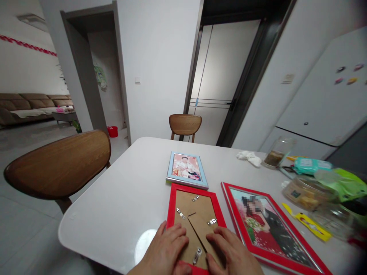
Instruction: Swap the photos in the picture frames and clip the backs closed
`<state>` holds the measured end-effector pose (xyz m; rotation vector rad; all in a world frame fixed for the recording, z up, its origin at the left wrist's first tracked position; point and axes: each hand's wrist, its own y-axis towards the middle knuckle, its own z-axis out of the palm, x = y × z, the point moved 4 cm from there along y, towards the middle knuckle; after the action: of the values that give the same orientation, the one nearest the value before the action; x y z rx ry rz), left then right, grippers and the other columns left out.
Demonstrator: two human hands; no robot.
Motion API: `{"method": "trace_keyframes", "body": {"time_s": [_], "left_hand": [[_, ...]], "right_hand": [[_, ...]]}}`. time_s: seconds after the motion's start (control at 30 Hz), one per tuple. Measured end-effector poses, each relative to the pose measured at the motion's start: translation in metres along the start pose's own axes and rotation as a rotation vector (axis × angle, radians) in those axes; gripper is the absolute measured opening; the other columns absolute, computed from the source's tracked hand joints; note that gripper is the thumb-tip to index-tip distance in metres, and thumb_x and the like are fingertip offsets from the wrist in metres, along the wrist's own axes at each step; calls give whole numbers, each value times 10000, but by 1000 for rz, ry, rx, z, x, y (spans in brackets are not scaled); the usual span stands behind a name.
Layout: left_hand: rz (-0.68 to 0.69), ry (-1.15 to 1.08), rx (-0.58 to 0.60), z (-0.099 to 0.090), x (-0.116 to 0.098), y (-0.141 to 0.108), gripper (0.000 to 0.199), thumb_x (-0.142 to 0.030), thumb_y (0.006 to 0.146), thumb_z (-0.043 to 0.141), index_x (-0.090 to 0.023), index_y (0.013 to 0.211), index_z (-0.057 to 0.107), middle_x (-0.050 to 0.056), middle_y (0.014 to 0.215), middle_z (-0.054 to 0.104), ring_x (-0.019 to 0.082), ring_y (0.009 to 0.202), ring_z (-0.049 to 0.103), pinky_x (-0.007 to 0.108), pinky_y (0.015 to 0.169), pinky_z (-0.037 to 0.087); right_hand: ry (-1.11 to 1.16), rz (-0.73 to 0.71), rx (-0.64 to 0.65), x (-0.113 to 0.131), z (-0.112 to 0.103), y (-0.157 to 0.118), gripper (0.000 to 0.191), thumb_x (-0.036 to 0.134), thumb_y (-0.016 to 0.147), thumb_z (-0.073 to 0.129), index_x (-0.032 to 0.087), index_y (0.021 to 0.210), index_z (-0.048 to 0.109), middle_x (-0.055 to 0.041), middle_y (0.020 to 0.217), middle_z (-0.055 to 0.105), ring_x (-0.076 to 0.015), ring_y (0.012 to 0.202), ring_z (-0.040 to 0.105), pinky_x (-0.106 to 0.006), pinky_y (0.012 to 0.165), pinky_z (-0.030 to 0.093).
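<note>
A red picture frame lies face down on the table in front of me, its brown backing board uppermost. Several small metal clips sit around the board, and a dark slanting slot marks its stand flap. My left hand holds the frame's lower left side, fingers bent over onto the board. On the lower right side, my right hand grips the frame with its fingertips and thumb on the backing. To the right lies a larger red picture frame, face up with a photo. A light blue picture frame lies just beyond.
On the white table, the right side bears a glass jar, crumpled tissue, a teal packet, clear plastic containers and a yellow packet. Wooden chairs stand at the left and far side.
</note>
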<state>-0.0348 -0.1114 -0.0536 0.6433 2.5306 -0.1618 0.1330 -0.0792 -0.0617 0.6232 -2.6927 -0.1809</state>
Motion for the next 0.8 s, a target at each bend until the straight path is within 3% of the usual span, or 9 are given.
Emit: {"method": "trace_keyframes", "body": {"time_s": [0.07,0.23,0.47,0.63,0.8], "left_hand": [[41,-31,-7,1,-2,-3,515,-444,709,562,-136,1111,467,143,1238,436,265,1155,368,532,975,165],[12,-62,-43,3,1,-7,533,-501,564,670,-167,955,531,123,1257,419,261,1163,359,491,985,179],[3,-49,-77,9,5,-4,391,-452,544,703,-197,796,547,91,1248,438,260,1144,384,490,964,204],[14,-46,-126,15,8,-3,380,-501,562,667,-191,751,554,94,1220,469,270,1133,396,491,957,213],[13,-50,-125,16,7,-1,382,-474,533,701,-191,744,555,102,1203,486,257,1129,404,481,948,226]], "right_hand": [[-8,-36,-23,1,1,-2,288,278,680,488,185,925,609,-112,1005,562,-220,941,533,-369,813,443],[16,-109,-54,0,-1,-7,260,302,705,501,211,922,610,-99,1004,567,-221,931,521,-390,801,438],[-44,47,-89,-23,-8,14,306,234,767,385,161,971,601,-124,990,543,-222,911,507,-390,812,411],[-24,66,-19,-20,-6,26,306,198,773,337,158,908,609,-116,959,515,-203,877,509,-353,781,419],[33,59,11,-20,-4,19,324,225,778,329,135,959,582,-136,1116,461,-209,1019,460,-348,883,374]]}}
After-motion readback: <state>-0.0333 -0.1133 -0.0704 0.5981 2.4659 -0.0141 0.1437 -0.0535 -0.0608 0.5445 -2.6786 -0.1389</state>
